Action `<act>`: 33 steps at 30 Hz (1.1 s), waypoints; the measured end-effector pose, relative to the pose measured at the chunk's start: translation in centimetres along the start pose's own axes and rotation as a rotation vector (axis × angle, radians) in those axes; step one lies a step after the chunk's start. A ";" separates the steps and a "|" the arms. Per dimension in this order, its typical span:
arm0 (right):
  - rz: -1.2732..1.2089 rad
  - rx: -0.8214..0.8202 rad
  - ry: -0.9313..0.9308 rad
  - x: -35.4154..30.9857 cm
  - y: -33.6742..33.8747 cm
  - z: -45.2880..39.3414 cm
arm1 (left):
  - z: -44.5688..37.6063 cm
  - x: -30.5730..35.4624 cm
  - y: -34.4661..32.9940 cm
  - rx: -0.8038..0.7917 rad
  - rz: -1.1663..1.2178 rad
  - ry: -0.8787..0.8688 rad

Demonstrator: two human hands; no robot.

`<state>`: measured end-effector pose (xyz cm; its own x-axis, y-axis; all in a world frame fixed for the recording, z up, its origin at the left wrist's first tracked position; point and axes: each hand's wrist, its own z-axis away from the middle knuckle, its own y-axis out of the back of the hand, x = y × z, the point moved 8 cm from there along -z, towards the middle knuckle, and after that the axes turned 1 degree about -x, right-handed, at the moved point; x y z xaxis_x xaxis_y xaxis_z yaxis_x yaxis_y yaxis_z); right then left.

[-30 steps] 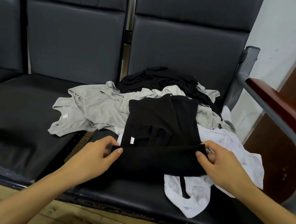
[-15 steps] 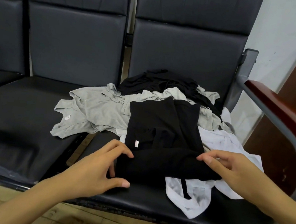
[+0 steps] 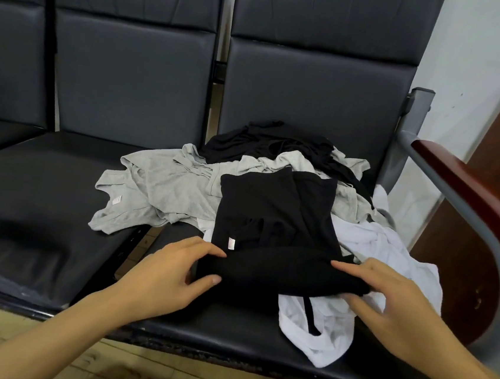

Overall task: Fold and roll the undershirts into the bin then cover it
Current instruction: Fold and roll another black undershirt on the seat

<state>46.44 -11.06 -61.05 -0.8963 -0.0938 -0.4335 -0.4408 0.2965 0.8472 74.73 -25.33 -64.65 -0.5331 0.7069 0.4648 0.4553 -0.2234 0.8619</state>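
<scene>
As the roll lay crosswise near the seat's front edge, its long axis ran left-right, between both hands. Left hand curled round the left end, thumb under, fingers on top. Right hand gripped the right end the same way. Unrolled black shirt stretched away toward the seat back, so rolling should go forward. No bin in view.

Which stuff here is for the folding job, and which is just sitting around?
For the job: black undershirt being rolled by left hand and right hand; grey undershirts; white undershirts; black pile.

Just there: seat, armrest.
</scene>
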 end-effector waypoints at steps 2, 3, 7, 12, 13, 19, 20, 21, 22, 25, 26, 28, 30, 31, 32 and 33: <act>0.011 0.073 0.057 -0.7 1.1 -0.2 | 0.0 -0.1 1.0 0.093 0.078 0.012; 0.013 0.087 0.062 -0.8 1.5 -0.3 | 0.1 -0.2 1.4 0.124 0.114 0.027; -0.124 0.128 0.057 -1.3 2.7 -0.8 | 0.3 -0.5 2.6 0.168 0.292 0.054; -0.289 0.092 -0.113 -0.5 2.6 -2.0 | 0.3 0.3 3.1 0.115 0.466 0.125; -0.280 0.086 -0.138 0.0 2.4 -2.4 | 0.2 0.1 2.8 0.098 0.505 0.159; -0.179 0.062 -0.268 1.0 0.9 -3.8 | 0.6 -1.1 -0.3 -0.091 0.651 0.363; -0.171 0.064 -0.298 1.5 0.6 -4.0 | 0.7 -0.9 -0.7 -0.124 0.659 0.347; -0.172 0.063 -0.329 2.1 0.4 -4.2 | 0.7 -0.8 -1.1 -0.144 0.643 0.325; -0.176 0.062 -0.354 2.4 0.2 -4.3 | 0.7 -0.6 -1.2 -0.141 0.617 0.313; -0.181 0.046 -0.352 2.4 0.2 -4.4 | -0.1 -0.6 -0.7 -0.033 0.587 0.304; -0.209 0.039 -0.341 2.1 0.3 -4.4 | -0.4 -0.6 -0.3 0.001 0.608 0.318; -0.247 0.027 -0.348 2.2 0.5 -4.3 | -0.8 -1.3 0.2 0.046 0.658 0.365; -0.250 0.000 -0.368 2.9 0.5 -4.2 | -1.1 -2.1 0.8 0.079 0.665 0.413; -0.230 -0.014 -0.378 3.3 0.4 -4.2 | -1.3 -2.5 0.8 0.075 0.624 0.416; -0.203 -0.020 -0.388 3.7 0.2 -4.1 | -1.5 -2.7 0.7 0.069 0.567 0.419; -0.171 -0.014 -0.394 4.0 0.1 -4.1 | -1.6 -2.9 0.5 0.057 0.500 0.417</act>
<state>42.62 -15.28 -61.42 -0.7242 0.2310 -0.6497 -0.5841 0.2952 0.7561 75.35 -28.57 -65.22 -0.4740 0.2050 0.8563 0.7510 -0.4135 0.5148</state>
